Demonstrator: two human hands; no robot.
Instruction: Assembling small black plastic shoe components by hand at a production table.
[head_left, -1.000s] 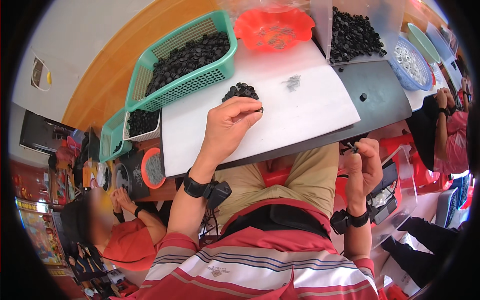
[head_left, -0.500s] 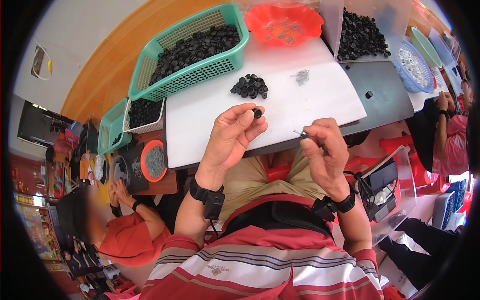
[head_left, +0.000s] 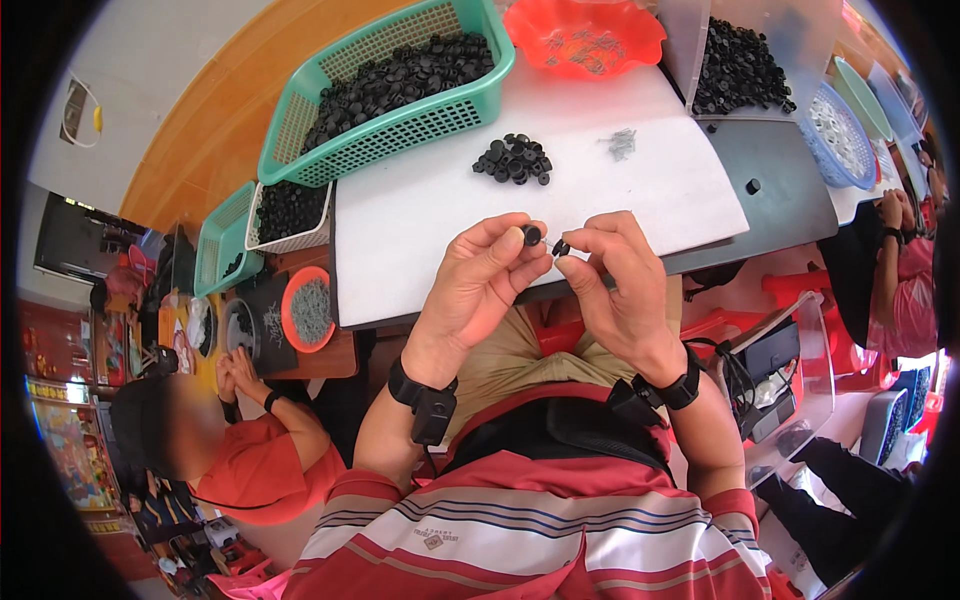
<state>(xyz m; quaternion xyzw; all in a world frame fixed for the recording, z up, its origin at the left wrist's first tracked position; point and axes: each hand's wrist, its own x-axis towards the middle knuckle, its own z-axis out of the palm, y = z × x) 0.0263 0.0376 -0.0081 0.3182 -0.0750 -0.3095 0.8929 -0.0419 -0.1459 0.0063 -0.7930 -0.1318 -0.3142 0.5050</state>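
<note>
Over the front edge of the white mat point(head_left: 410, 235), my left hand point(head_left: 470, 285) pinches a round black plastic cap point(head_left: 531, 235) between thumb and fingers. Close to its right, my right hand point(head_left: 628, 290) grips a small black plastic piece point(head_left: 562, 247) with thin metal pins sticking out toward the cap. The two parts are nearly together; whether they touch, I cannot tell. Beyond my hands, a small heap of black caps point(head_left: 512, 160) lies on the mat. To its right is a loose bunch of thin metal pins point(head_left: 620, 145).
A green basket point(head_left: 420, 128) of black parts stands at the far left, beside a red scalloped tray point(head_left: 522, 32) with pins. Far right are a clear bin point(head_left: 690, 50) of black parts and a blue basket point(head_left: 850, 176). A co-worker in red point(head_left: 265, 465) sits at left.
My right hand has moved left and up, bringing its black piece with the pins close to the cap. My left hand has shifted slightly right, still holding the cap.
</note>
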